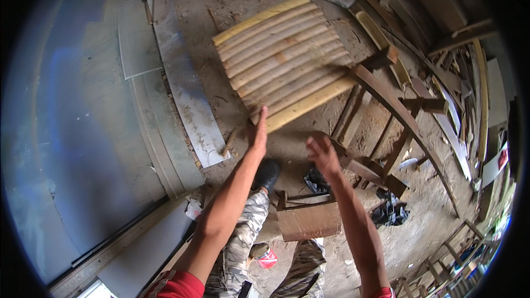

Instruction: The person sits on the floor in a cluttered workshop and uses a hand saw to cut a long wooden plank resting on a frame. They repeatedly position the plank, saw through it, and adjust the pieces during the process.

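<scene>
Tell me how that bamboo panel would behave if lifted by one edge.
The bamboo panel would probably stay fairly stiff, since its poles lie joined side by side. It looks bulky, so likely awkward for the left hand alone. Being flat, it should not roll.

Rough carpentry workshop, prob. outdoors or semi-open. Dirt floor [243, 5] w/ wood chips & scraps. Panel of split bamboo slats [281, 55] lies on a curved wooden frame [397, 110], looks like furniture part-built. Stacks of planks & timber offcuts [441, 38] along the right side, more wooden frames [458, 243] at lower right. Metal sheets [187, 94] & grey boards [132, 38] on the left. Small red paint tin [265, 255] near the person's feet. No finished walls or fittings visible.
</scene>
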Tool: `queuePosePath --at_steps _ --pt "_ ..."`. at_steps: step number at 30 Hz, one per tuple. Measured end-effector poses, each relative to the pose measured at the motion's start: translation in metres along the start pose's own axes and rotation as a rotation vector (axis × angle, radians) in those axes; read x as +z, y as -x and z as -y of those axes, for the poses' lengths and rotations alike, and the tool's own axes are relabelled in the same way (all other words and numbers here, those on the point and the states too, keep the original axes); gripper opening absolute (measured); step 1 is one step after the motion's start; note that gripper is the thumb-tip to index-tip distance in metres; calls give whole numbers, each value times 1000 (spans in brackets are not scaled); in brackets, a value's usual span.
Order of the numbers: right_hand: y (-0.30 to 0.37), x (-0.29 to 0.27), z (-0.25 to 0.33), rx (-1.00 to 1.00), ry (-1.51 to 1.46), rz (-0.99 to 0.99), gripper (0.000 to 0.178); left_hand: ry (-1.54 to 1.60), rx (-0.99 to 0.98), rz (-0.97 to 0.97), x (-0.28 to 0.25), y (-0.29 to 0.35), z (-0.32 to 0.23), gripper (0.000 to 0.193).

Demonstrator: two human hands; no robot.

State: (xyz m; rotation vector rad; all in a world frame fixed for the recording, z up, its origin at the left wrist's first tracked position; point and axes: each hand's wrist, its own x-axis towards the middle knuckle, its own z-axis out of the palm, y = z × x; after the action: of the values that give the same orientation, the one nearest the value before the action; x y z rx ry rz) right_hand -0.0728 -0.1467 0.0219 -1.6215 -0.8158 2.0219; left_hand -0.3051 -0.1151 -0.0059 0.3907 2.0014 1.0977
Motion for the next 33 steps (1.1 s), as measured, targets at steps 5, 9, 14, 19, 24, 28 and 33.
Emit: queuePosePath --at_steps 5,9,14,19,24,28,33 --pt "-116 -31 78 114 -213 -215 75 -120 49 34 13 5 -30 80" --pt "-126 0 89 38 -190 -271 62 -22 62 103 -2 -4 -18 68" --pt "-131 0 88 213 281 -586 96 164 -5 237 -5 1 -39 58" --pt "-100 124 129 -479 1039 -525 102 106 -248 29 -47 -60 36 79" --pt "-210 176 184 -866 1357 -309 83 -450 159 84 -80 -191 80 38" --pt "-230 172 189 -940 1390 -415 73 -495 0 9 -59 -267 45 30" --pt "-228 188 198 -989 1372 -291 75 -457 112 -101 -47 -391 112 32"
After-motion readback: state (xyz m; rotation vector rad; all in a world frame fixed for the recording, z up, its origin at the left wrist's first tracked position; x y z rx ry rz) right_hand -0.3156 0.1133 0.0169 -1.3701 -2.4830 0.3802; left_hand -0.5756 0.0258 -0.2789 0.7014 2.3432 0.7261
